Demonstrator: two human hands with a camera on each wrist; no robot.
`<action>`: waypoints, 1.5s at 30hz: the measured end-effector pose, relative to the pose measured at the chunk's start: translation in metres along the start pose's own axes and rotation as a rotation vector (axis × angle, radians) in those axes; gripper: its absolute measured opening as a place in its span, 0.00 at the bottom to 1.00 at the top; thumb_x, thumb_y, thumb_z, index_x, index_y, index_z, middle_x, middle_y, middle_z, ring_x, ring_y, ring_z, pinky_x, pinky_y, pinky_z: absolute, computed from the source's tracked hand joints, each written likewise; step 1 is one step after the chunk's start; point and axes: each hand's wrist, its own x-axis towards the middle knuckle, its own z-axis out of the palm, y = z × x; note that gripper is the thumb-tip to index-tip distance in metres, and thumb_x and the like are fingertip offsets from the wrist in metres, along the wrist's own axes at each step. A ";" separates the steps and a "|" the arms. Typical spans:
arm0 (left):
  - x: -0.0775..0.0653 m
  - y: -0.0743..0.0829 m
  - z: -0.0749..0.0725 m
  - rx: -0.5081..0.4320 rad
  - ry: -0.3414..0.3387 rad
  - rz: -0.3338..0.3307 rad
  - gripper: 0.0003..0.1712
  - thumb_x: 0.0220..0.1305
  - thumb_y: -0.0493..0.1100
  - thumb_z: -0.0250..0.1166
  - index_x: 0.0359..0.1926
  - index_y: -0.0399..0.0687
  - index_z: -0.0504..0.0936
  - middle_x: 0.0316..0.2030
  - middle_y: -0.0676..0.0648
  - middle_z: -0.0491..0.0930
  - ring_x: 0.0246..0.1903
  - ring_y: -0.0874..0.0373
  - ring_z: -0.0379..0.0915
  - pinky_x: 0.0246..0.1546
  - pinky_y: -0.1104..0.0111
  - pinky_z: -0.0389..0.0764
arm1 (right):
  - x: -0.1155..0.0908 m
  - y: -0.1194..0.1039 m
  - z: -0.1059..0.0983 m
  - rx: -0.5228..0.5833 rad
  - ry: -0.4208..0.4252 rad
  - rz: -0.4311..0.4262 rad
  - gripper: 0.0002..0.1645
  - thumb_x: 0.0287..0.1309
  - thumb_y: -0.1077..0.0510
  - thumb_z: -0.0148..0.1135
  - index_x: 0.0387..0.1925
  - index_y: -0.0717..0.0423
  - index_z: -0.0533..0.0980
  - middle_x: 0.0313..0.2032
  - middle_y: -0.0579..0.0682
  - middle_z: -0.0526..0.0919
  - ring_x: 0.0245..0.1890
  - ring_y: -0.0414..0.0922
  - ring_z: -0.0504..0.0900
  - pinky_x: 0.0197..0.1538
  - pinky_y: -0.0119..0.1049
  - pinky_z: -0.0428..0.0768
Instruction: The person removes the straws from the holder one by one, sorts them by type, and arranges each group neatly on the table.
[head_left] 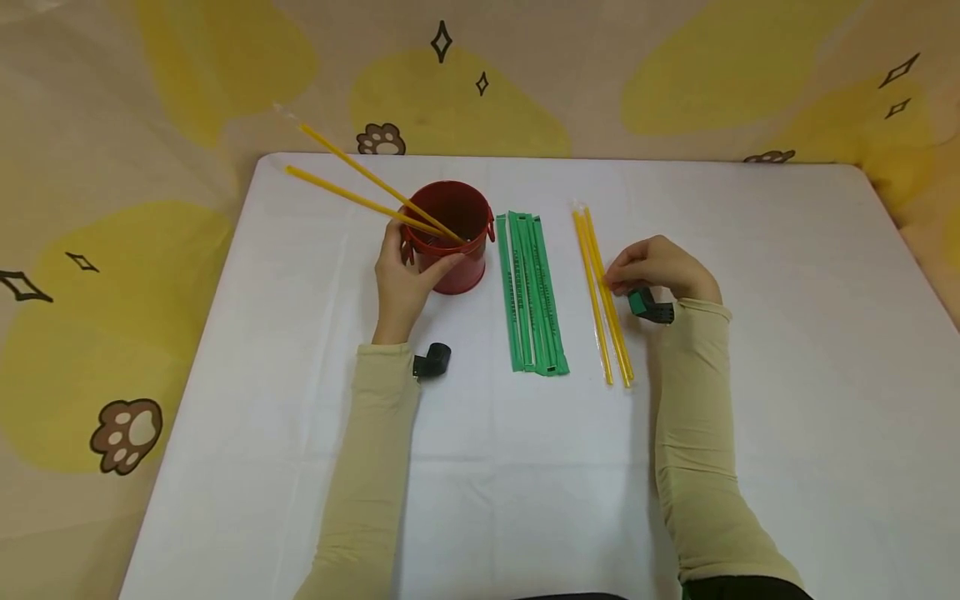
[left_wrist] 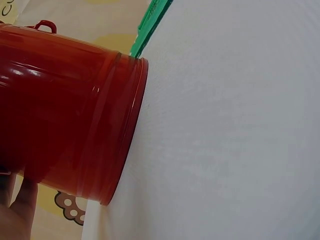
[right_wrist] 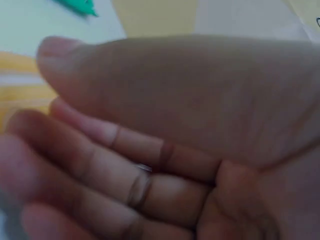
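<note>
My left hand (head_left: 405,283) holds the small red metal bucket (head_left: 459,273), thumb along its near side and fingers at its left. Two yellow straws (head_left: 348,197) in clear wrappers lean out of the bucket to the upper left. In the left wrist view, the bucket (left_wrist: 70,110) fills the left side, with fingers (left_wrist: 22,207) below it. My right hand (head_left: 663,268) is over several wrapped yellow straws (head_left: 592,287), fingertips right at their edge. The right wrist view shows its thumb and loosely bent fingers (right_wrist: 100,165), with yellow straws (right_wrist: 25,95) just beyond the tips.
Between bucket and loose straws lies a row of slim green printed packets (head_left: 532,296). The white table (head_left: 495,500) meets a yellow patterned cloth (head_left: 525,100) at the back and left. A black camera (head_left: 432,360) sits by the left wrist, another (head_left: 651,306) by the right.
</note>
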 end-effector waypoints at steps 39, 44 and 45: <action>-0.001 0.006 -0.002 0.018 -0.013 -0.015 0.40 0.50 0.32 0.72 0.62 0.31 0.63 0.58 0.36 0.69 0.58 0.52 0.63 0.62 0.64 0.66 | 0.002 -0.123 0.104 0.372 0.116 -0.554 0.12 0.53 0.66 0.67 0.38 0.71 0.78 0.32 0.53 0.84 0.32 0.48 0.83 0.41 0.38 0.83; 0.000 0.006 -0.002 0.026 -0.009 -0.018 0.40 0.50 0.32 0.72 0.62 0.31 0.63 0.58 0.36 0.69 0.58 0.51 0.63 0.62 0.63 0.66 | 0.003 -0.135 0.113 0.335 0.112 -0.567 0.14 0.53 0.67 0.66 0.39 0.74 0.77 0.32 0.52 0.84 0.32 0.47 0.83 0.41 0.36 0.82; 0.000 0.005 -0.002 0.024 -0.009 -0.019 0.40 0.50 0.31 0.72 0.62 0.30 0.63 0.58 0.35 0.69 0.58 0.51 0.63 0.62 0.63 0.66 | 0.003 -0.137 0.115 0.334 0.109 -0.565 0.14 0.53 0.67 0.66 0.39 0.73 0.77 0.32 0.53 0.84 0.32 0.47 0.83 0.41 0.36 0.82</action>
